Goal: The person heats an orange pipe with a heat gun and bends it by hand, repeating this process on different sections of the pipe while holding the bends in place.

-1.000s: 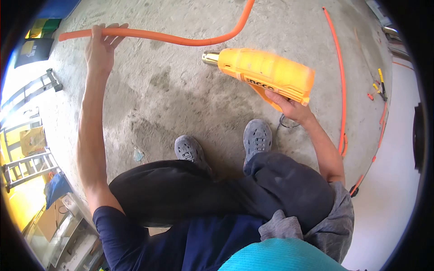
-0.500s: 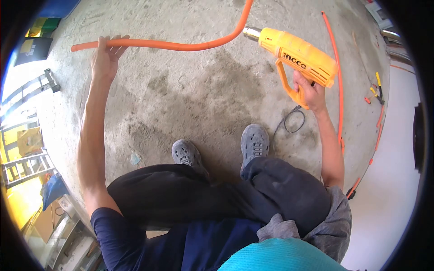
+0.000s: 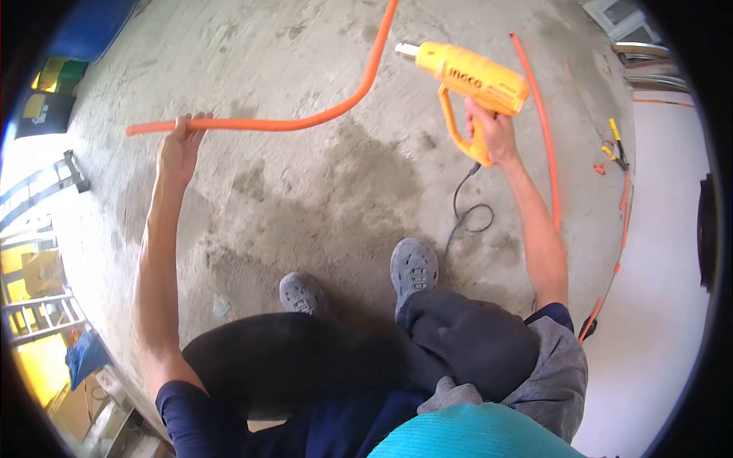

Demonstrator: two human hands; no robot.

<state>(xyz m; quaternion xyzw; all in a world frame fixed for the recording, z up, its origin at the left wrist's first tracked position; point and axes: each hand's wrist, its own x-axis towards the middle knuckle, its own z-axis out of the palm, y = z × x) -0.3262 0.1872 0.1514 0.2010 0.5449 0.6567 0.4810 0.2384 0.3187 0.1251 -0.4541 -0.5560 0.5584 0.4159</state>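
Note:
An orange conduit pipe (image 3: 305, 120) runs from the left, bends, and rises out of the top of the view. Near its left end my left hand (image 3: 182, 145) is closed around it. My right hand (image 3: 492, 133) grips the handle of a yellow heat gun (image 3: 481, 76) marked INGCO. The gun's metal nozzle (image 3: 407, 49) points left, a short way from the rising part of the pipe, apart from it. From the handle a dark cord (image 3: 458, 202) hangs and loops over the concrete floor.
Another orange pipe (image 3: 544, 122) lies on the floor right of the gun. Yellow-handled pliers (image 3: 617, 141) and orange pieces lie by the white wall (image 3: 664, 229). Ladders (image 3: 46, 183) and a blue bag (image 3: 88, 357) are at left. My grey clogs (image 3: 414, 267) stand below.
The view has shifted, so the pipe appears lower. The heat gun appears farther left and slightly higher, with its nozzle still beside the pipe's bend. Both hands keep their hold.

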